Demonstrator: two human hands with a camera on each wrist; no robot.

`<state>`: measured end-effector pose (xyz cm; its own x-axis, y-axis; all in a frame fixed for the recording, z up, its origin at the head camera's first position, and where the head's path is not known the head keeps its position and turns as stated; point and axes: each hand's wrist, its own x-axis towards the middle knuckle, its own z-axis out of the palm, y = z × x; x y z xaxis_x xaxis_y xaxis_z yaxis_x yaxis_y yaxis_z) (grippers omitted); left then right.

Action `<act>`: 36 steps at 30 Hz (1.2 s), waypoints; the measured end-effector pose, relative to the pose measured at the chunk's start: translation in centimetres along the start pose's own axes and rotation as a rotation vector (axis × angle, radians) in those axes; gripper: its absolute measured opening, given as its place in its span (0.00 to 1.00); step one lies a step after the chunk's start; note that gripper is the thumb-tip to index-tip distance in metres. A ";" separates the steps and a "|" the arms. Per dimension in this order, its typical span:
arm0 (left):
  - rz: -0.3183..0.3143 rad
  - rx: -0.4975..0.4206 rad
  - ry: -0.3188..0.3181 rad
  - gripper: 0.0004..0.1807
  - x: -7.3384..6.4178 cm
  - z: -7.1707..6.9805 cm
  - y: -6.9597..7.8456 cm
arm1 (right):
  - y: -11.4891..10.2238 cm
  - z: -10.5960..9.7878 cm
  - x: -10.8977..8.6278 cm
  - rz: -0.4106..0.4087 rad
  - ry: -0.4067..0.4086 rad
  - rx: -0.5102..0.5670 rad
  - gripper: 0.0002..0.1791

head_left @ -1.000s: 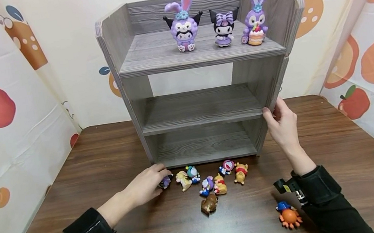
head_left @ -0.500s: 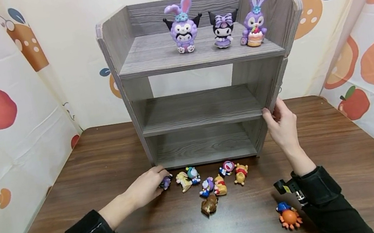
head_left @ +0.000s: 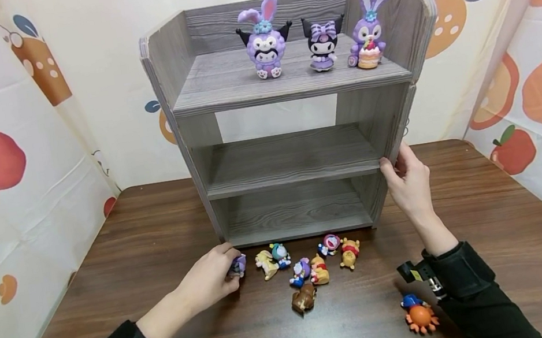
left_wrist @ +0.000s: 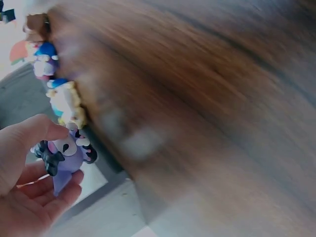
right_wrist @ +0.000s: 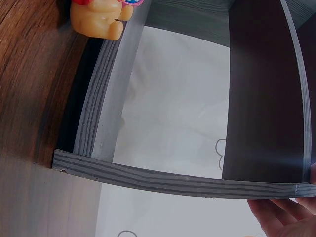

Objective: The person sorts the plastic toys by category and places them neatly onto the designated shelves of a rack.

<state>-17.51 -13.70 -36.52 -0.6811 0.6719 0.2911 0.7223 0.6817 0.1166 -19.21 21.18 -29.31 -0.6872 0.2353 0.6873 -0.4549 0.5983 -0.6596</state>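
Three figures [head_left: 315, 40] are standing shelved; a purple figure [head_left: 238, 265] is being pinched by the left hand [head_left: 208, 277], eight more lying unshelved.

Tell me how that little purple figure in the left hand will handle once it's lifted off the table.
The small purple figure looks like hard moulded plastic, so probably stiff and light. The left hand pinches it between thumb and fingers; its glossy, rounded shape may slip in a loose pinch. Its big head over a small body suggests it could tip easily when stood up, like the toys lying on the table.
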 end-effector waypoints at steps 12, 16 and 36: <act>-0.060 0.040 0.090 0.15 0.1 -4.1 3.4 | 0.2 0.1 0.0 -0.016 0.007 0.017 0.17; -0.066 0.027 0.116 0.15 0.6 -6.0 4.4 | 2.1 0.2 0.3 -0.014 0.013 0.011 0.16; 0.039 -0.043 0.252 0.13 3.4 -15.3 7.0 | 3.7 0.5 0.3 -0.011 0.006 0.023 0.17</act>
<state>-12.92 -11.12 -20.18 -0.6055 0.6003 0.5225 0.7553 0.6403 0.1396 -21.33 23.09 -31.66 -0.6784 0.2334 0.6966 -0.4755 0.5833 -0.6585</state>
